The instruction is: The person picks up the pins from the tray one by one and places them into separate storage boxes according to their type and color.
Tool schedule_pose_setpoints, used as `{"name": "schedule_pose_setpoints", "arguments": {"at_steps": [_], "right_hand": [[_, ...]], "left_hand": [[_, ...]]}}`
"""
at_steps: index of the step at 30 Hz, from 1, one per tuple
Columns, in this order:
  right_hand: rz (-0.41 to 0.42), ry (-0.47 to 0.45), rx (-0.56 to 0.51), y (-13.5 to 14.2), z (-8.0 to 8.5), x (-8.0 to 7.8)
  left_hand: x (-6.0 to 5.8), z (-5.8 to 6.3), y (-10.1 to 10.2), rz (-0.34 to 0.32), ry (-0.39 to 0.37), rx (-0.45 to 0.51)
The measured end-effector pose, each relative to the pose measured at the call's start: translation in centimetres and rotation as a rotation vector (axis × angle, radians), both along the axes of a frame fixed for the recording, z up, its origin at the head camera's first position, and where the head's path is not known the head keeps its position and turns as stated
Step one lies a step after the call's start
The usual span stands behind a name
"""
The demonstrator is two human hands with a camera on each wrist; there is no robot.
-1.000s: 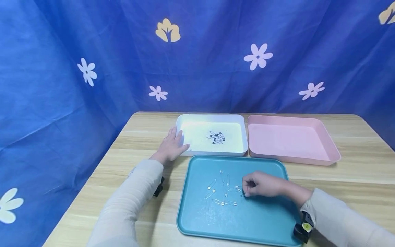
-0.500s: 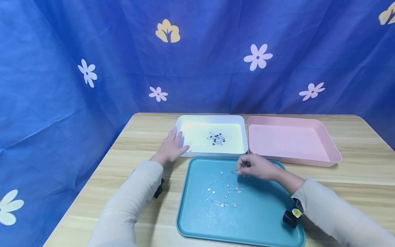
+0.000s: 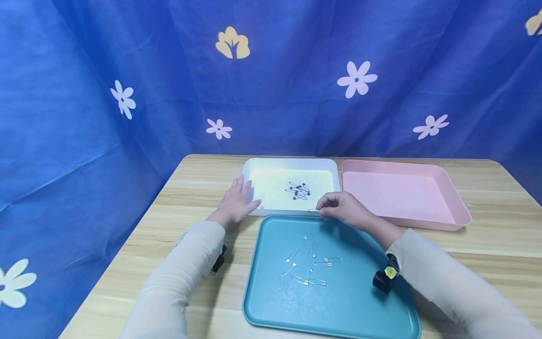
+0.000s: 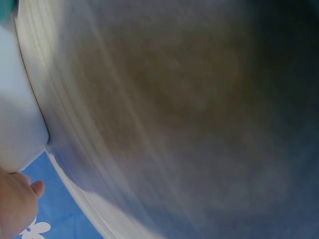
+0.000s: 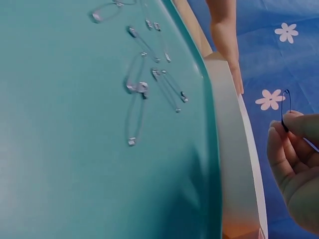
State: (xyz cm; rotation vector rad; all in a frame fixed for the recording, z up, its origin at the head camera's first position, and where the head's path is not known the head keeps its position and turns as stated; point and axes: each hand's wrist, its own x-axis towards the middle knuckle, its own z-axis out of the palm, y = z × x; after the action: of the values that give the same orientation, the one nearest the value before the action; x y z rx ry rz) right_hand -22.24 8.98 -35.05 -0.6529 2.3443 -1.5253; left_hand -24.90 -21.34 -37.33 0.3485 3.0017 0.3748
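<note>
My right hand pinches a safety pin between thumb and fingertips, at the front wall of the white tray. In the right wrist view that pin looks dark. Fingers spread and fairly straight, my left hand rests at the left rim of the same tray. A small pile of black-headed safety pins lies inside it. Several silvery safety pins are scattered over the teal tray below my right hand. The left wrist view catches only part of the left hand beside the white wall.
A pink tray stands to the right of the white one, with nothing seen in it. All three trays sit close together on a wood-grain table. Behind it hangs a blue flowered cloth.
My right hand has picked up a safety pin from the teal tray and carried it away from me to the white tray's front edge. The left hand has stayed in place.
</note>
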Motion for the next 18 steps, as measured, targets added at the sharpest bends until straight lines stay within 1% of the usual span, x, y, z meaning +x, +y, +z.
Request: {"name": "schedule_pose_setpoints", "arguments": {"at_steps": [2, 6, 10, 18], "right_hand": [[-0.037, -0.006, 0.016, -0.4, 0.2, -0.4], [-0.086, -0.008, 0.06, -1.1, 0.2, -1.4], [-0.106, -0.029, 0.057, -1.9, 0.0, -2.4], [-0.136, -0.027, 0.082, -3.3, -0.5, -4.8]], "left_hand": [[0.0, 0.0, 0.0, 0.0, 0.001, -0.004], [0.1, 0.1, 0.1, 0.001, 0.002, -0.007], [0.1, 0.0, 0.1, 0.002, 0.007, -0.003], [0.0, 0.0, 0.0, 0.006, -0.006, -0.015]]}}
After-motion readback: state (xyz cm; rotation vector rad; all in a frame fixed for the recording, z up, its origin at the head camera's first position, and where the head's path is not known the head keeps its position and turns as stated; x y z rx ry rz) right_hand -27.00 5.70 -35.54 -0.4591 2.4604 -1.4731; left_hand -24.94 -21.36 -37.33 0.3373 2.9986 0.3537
